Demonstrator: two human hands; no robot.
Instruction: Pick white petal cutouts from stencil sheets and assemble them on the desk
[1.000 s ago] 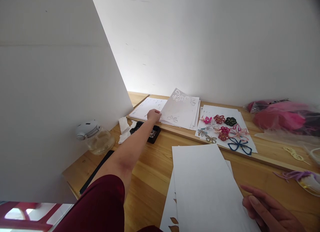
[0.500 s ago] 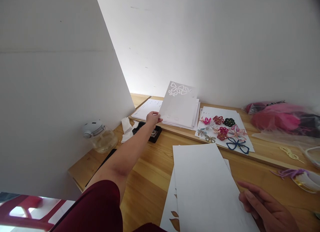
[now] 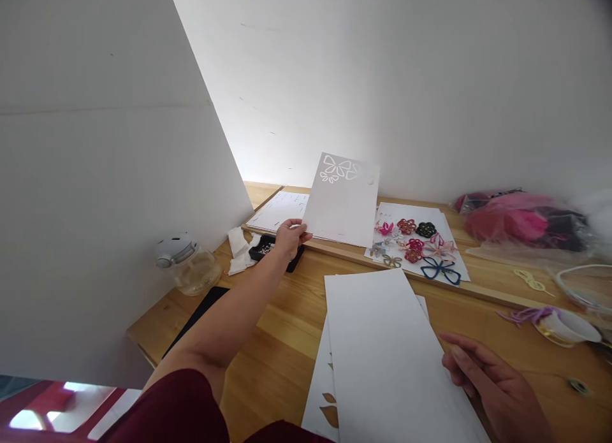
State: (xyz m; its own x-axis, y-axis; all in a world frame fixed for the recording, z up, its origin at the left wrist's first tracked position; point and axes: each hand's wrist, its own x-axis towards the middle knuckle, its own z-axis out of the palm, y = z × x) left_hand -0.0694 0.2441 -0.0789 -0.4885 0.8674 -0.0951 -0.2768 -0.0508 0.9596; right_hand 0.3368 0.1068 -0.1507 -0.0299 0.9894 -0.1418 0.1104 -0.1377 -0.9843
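At the far end of my outstretched left arm, my left hand [image 3: 291, 238] pinches the lower left corner of a grey-white stencil sheet [image 3: 340, 204]. Butterfly and petal shapes are cut out along its top, and it leans up over a stack of paper. Close to me, my right hand [image 3: 492, 382] is curled at the right edge of a blank white sheet [image 3: 377, 334], thumb and fingers closed on that edge. Beneath the blank sheet, another sheet with leaf-shaped cut-outs [image 3: 313, 392] shows at the left.
Beaded and fabric flower pieces [image 3: 414, 245] lie on white paper behind a wooden strip [image 3: 492, 296]. Left stand a clear jar with a grey lid [image 3: 194, 271] and a black tray [image 3: 262, 246]. Pink material in plastic [image 3: 521, 220] and a ribbon spool [image 3: 567, 328] are right.
The stencil sheet has shifted slightly and now covers more of the stack below it. My view has turned a little to the right. Both hands keep their holds.
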